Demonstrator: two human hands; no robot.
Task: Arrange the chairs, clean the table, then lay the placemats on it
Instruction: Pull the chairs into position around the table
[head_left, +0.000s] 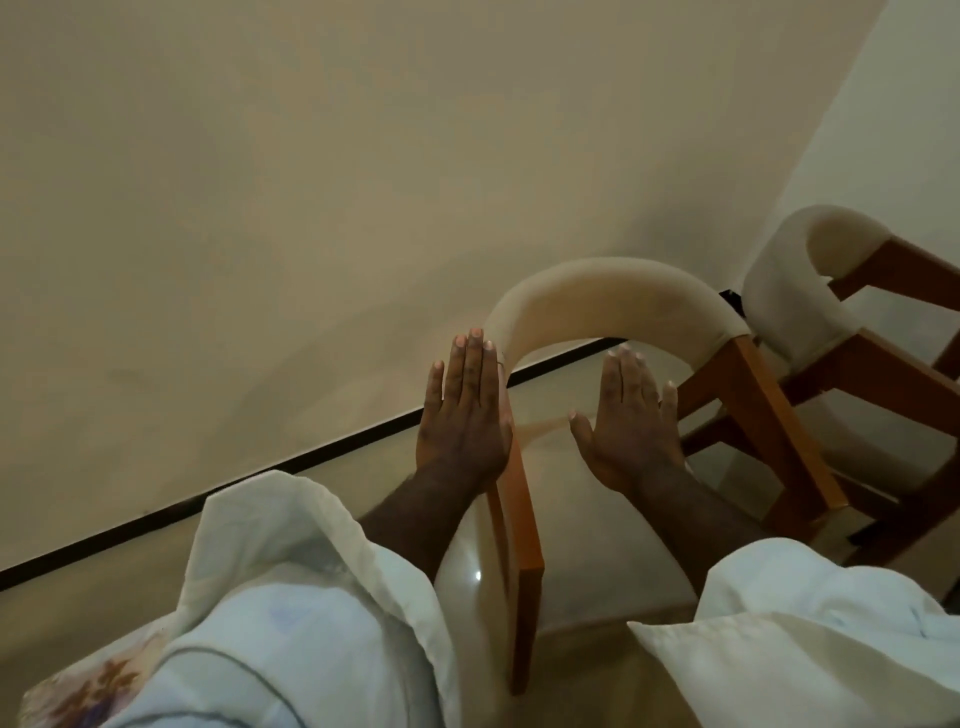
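Left grip: left hand (464, 415) flat, fingers spread straight, holding nothing.
Right grip: right hand (631, 421) likewise flat and empty.
Near chair (613, 306): curved padded back just beyond both fingertips, wooden arms flanking the hands.
Second chair (810, 280): right of the right grip, against the wall.
Progress: chair stage, judged; no surface or placemats in view.
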